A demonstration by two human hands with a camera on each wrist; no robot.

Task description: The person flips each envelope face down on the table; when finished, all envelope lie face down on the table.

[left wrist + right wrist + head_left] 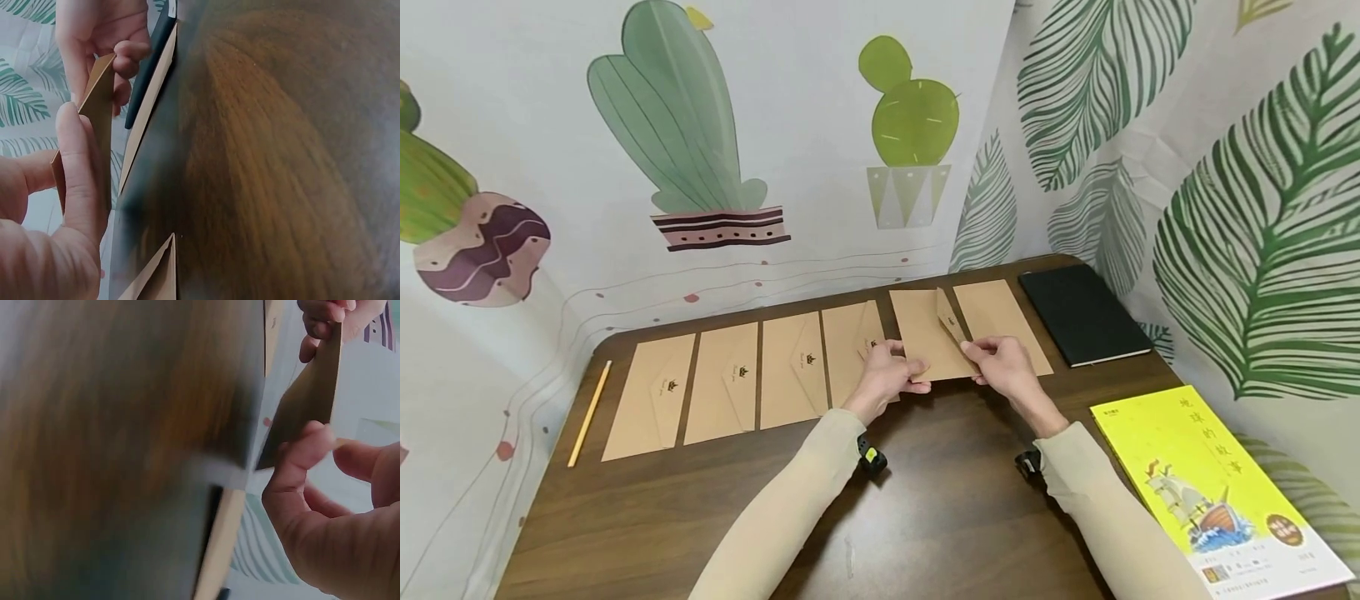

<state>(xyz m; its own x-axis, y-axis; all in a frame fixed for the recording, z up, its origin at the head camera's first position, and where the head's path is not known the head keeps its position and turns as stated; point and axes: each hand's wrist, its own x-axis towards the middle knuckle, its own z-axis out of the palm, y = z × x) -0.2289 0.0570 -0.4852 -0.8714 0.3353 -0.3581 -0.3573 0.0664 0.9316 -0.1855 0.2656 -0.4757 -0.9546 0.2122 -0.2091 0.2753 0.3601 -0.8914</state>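
Note:
A brown paper envelope (922, 325) is held above the table between both hands, its printed flap (951, 315) standing up along the right side. The left hand (886, 372) grips its lower left edge, thumb on the front. At the lower right, the right hand (1002, 364) pinches the envelope by the flap side. In the left wrist view the held envelope (99, 140) appears nearly edge-on, raised off the tabletop. Its plain underside (310, 394) shows in the right wrist view. Left of it lie several similar envelopes (721, 379) with crown-printed flaps; another envelope (1000, 317) lies to its right.
A yellow pencil (591, 412) lies at the table's left edge. At the back right is a black notebook (1082, 312), with a yellow book (1195, 467) nearer on the right. Patterned cloth (820, 125) hangs behind the brown wooden table (700, 500).

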